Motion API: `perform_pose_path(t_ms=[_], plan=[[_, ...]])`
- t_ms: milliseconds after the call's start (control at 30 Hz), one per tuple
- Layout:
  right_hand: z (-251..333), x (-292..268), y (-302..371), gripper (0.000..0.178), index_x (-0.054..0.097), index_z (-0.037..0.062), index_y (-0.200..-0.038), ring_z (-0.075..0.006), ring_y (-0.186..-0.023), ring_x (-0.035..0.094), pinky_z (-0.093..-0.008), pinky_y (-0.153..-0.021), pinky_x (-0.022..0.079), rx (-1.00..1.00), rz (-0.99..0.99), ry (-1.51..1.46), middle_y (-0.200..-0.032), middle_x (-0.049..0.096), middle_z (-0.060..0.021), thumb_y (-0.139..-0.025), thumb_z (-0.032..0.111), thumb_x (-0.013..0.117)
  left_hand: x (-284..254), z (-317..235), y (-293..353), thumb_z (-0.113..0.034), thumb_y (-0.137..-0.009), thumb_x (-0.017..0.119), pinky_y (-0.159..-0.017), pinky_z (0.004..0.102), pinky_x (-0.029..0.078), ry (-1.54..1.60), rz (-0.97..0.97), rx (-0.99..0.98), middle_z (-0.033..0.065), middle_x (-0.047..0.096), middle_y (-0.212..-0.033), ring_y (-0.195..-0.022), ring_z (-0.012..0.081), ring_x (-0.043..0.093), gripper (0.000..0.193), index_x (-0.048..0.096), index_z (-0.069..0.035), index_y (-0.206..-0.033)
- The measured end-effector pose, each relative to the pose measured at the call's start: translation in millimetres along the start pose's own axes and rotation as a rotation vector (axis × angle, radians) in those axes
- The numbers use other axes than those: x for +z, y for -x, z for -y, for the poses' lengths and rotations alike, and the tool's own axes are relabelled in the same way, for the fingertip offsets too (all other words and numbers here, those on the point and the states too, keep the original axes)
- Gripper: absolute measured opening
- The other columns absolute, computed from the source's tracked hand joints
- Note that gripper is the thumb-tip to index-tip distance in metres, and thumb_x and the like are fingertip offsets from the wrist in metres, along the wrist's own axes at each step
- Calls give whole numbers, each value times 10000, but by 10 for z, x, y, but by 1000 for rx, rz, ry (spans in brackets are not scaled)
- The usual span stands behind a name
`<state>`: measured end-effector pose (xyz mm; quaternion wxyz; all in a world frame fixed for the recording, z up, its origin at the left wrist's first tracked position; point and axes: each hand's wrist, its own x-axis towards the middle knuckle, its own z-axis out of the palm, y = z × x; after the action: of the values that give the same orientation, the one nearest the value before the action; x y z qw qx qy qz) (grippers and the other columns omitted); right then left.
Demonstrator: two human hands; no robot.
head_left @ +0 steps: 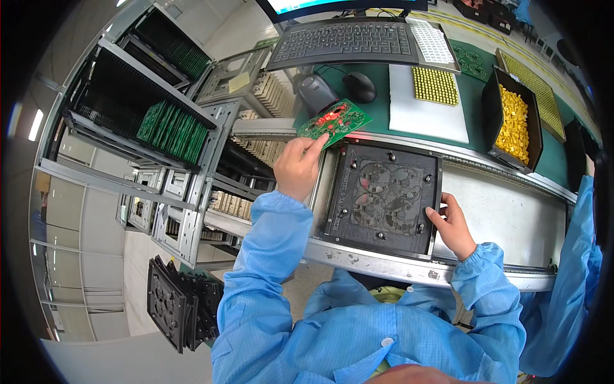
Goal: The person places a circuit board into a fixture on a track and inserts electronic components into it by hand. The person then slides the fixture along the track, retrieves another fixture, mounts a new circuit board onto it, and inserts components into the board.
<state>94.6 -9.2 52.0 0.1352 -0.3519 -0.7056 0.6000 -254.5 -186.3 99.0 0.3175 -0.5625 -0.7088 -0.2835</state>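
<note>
My left hand (299, 168) pinches a green circuit board (336, 123) by its near edge and holds it up in front of a grey handheld scanner (315, 93). Red light falls across the board's upper face. On the metal rails lies a black square fixture plate (387, 195) with round recesses and several small knobs around its border. My right hand (453, 225) rests at the fixture's right edge, thumb on top of it, fingers partly curled around the side.
Beyond the rails are a black mouse (359, 87), a keyboard (342, 45), a white pad (427, 112) and a black bin (526, 121) of yellow parts. Racks of green boards (173, 131) stand left. Black fixtures (173, 301) are stacked lower left. Another person's blue sleeve (563, 269) is at right.
</note>
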Motion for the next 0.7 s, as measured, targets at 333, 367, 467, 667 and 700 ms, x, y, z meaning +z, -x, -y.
perform_pose_path(t_ms=[333, 367, 467, 667, 700], plan=[[321, -135, -374, 469, 478, 28, -1548, -96, -912, 626, -238, -736, 499, -288, -53, -289, -1272, 693, -123, -1143, 264, 466, 66, -546, 172, -55, -823, 811, -908, 434, 668, 454, -34, 689, 86, 657, -1134, -1087, 297, 693, 332, 717, -92, -1140], [407, -239, -468, 463, 501, 22, -1531, -95, -881, 627, -235, -719, 502, -157, 124, -314, -1271, 695, -128, -1138, 265, 485, 120, -535, 172, -60, -831, 808, -916, 436, 655, 462, -29, 660, 82, 672, -1146, -1087, 289, 697, 324, 714, -99, -1138], [373, -244, -556, 452, 551, 18, -1495, -83, -891, 623, -223, -738, 510, -4, 348, -262, -1275, 702, -117, -1111, 256, 560, 148, -498, 188, -64, -838, 797, -934, 431, 606, 418, -7, 583, 62, 726, -1154, -1089, 262, 709, 290, 712, -124, -1109], [295, -115, -625, 489, 543, 44, -1526, -39, -941, 624, -187, -756, 513, -106, 278, -222, -1257, 731, -30, -1067, 185, 633, 223, -406, 227, -119, -830, 794, -930, 431, 541, 502, -92, 330, 24, 735, -1113, -1079, 236, 697, 241, 736, -160, -1060], [319, -131, -637, 489, 543, 44, -1526, -39, -941, 624, -187, -756, 513, -108, 282, -218, -1257, 731, -30, -1067, 185, 633, 240, -389, 216, -119, -830, 794, -930, 431, 541, 498, -95, 327, 24, 735, -1113, -1079, 236, 697, 241, 736, -160, -1060]])
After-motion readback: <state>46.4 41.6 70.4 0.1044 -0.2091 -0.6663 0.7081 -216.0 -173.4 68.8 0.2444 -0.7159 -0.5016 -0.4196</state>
